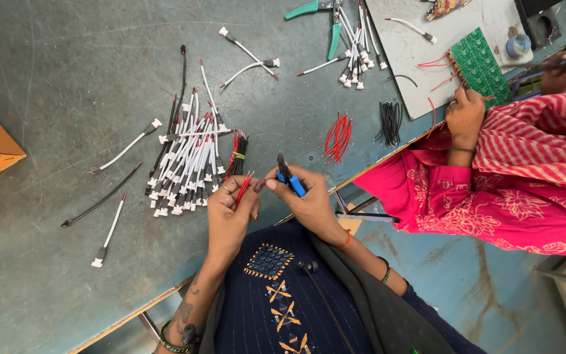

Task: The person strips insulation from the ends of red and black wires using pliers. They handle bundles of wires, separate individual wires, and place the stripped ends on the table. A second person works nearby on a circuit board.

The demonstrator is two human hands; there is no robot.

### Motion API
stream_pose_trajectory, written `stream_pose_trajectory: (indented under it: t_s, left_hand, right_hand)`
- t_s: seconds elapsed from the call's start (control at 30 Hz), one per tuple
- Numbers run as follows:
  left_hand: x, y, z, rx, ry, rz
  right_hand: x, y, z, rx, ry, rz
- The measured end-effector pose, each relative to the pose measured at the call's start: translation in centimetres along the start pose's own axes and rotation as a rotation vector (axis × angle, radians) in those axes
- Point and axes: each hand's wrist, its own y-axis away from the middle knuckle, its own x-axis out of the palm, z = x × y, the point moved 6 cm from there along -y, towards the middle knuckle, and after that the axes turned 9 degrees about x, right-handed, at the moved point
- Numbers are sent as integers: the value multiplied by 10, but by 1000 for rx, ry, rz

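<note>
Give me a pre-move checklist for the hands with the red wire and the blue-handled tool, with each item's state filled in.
1. Left hand holds the red wire: ok, pinched at the fingers.
2. Right hand grips the blue-handled tool: ok.
3. Tool tip meets the wire: cannot tell, the tip points up beside it.
4. Wire end already stripped: cannot tell, too small.
5. Pile of white-connector cables close to the left hand: ok.
6. Co-worker's hand apart from the work: ok, it rests by the green circuit board.
</note>
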Motion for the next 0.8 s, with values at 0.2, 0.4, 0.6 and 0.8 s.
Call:
stream_pose_trajectory:
  t_s: [0.2, 0.4, 0.6, 0.8]
  left_hand:
    - [-44, 32, -20, 38, 16, 10]
    - [-48, 19, -15, 51, 10, -51]
    - [-55, 6, -10, 79, 0, -73]
    - [-48, -2, -18, 92, -24, -4]
  right_hand:
    - [48, 29, -2, -4, -38, 1]
    - [42, 22, 15, -145, 163, -53]
    - [42, 21, 28, -298, 523, -122]
    - [42, 16, 37, -324, 515, -95]
